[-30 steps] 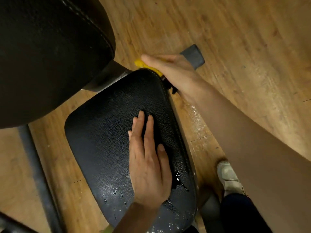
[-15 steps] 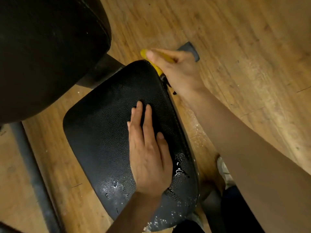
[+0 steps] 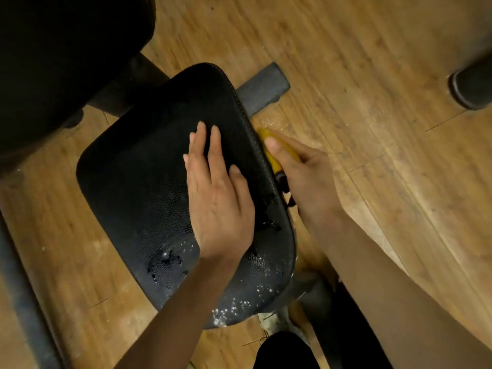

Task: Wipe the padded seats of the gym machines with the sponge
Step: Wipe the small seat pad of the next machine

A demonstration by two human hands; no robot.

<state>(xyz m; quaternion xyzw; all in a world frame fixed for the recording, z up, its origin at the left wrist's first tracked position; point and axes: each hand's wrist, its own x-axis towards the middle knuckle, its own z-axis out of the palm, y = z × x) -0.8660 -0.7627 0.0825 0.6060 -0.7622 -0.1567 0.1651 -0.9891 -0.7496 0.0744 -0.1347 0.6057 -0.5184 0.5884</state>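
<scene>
left hand [image 3: 218, 206] flat on the padded seat [image 3: 138, 187], fingers straight, holding nothing. right hand [image 3: 306, 179] grips the yellow sponge [image 3: 269, 145] against the seat's right edge. near end shows wet droplets; wiping looks partway, other seats probably left.

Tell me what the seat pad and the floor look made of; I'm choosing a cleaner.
Seat pad: black vinyl or faux leather, judging by the pebbled grain and stitched edge seam; real leather can't be excluded. Wet droplets sit on it.
Floor: wood-look planks with grain and seams, low sheen; laminate, vinyl or real wood can't be told apart.
</scene>
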